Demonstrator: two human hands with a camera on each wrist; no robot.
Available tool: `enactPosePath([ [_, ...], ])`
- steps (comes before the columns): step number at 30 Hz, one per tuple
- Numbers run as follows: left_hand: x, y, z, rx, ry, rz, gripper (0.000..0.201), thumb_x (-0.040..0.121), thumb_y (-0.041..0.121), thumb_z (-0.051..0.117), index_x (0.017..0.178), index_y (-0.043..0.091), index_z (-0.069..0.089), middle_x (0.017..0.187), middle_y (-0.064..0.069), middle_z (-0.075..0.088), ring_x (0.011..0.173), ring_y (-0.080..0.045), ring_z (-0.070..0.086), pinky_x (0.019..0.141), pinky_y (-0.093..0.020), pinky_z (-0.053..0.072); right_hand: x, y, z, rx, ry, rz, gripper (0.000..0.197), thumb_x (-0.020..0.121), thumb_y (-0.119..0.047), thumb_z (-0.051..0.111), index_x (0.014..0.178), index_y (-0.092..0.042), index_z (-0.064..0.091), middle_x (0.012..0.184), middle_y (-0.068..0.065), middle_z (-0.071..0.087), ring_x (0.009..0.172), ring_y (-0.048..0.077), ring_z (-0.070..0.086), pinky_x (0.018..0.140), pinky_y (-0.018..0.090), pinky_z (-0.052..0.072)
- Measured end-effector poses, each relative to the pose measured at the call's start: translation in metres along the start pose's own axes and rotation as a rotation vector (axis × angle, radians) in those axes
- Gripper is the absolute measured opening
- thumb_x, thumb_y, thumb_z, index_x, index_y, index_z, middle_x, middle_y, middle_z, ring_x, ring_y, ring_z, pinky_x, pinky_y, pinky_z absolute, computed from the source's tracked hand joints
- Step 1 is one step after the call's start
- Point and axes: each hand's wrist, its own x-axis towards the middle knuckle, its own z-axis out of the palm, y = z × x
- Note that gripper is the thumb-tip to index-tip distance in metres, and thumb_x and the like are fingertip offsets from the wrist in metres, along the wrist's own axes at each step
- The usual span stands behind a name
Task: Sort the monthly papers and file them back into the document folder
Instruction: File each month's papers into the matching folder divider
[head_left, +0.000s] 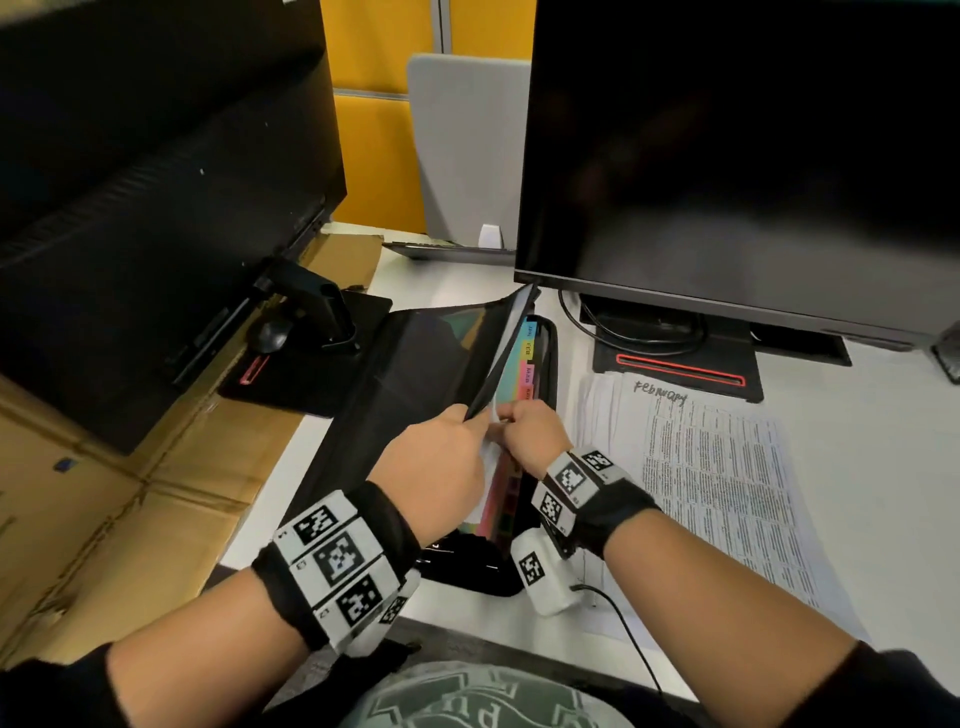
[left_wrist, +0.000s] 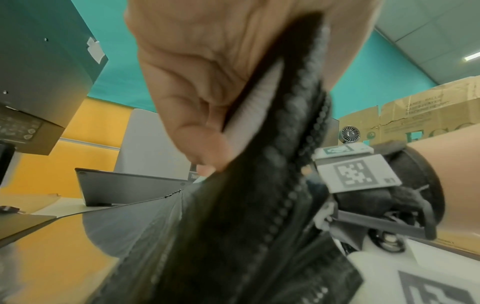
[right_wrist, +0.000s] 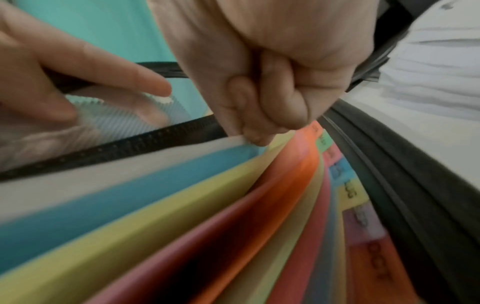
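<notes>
Filing a sheet into the front pocket of the open folder

The right hand (head_left: 532, 434) has its grip narrow, thumb and curled fingers pinching the top edge of a white sheet (right_wrist: 109, 174) that sits in front of the blue divider (right_wrist: 145, 191); the left hand (head_left: 441, 462) is closed on the folder's black zip flap (head_left: 415, 358) and holds it up and back. To do this well, keep the flap pulled wide so the pocket mouth stays open, check the month tabs (head_left: 528, 358) before letting go, and feed the sheet down straight so its corners do not catch on the zip teeth (right_wrist: 135, 144). The folder (head_left: 546, 364) lies near the middle of the desk (head_left: 857, 384), by its front edge; a stack of papers headed February (head_left: 717, 467) waits just to its right, probably next.
</notes>
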Motion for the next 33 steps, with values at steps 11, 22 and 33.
enactPosePath([
  [11,0.019,0.006,-0.017,0.25,-0.17,-0.048,0.028,0.091,0.013,0.038,0.106,0.014,0.062,0.1,-0.008,0.062,0.091,-0.031,0.062,0.07,-0.033,0.047,-0.052,0.077,-0.095,-0.237,0.234,0.28,0.043,0.089,-0.03,0.058,0.127,-0.012,0.048,0.125,0.009,0.054,0.105,0.022,0.054,0.086,0.03,0.045],
  [22,0.012,0.047,0.02,0.433,-0.348,-0.162,0.034,0.094,0.014,0.042,0.127,0.006,0.042,0.128,-0.013,0.033,0.099,-0.031,0.054,0.072,-0.036,0.043,-0.094,0.178,-0.13,-0.538,0.289,0.917,0.112,0.053,-0.071,0.073,0.133,-0.004,0.029,0.13,0.018,0.042,0.121,0.031,0.042,0.1,0.04,0.037],
  [33,0.014,0.051,0.051,0.292,-0.092,-0.361,0.051,0.086,0.02,0.058,0.132,0.01,0.036,0.148,-0.017,0.004,0.09,-0.03,0.054,0.064,-0.035,0.04,-0.109,0.198,-0.144,-0.235,0.475,0.654,0.097,0.062,-0.03,0.085,0.133,-0.004,0.026,0.127,0.023,0.045,0.115,0.039,0.048,0.092,0.049,0.046],
])
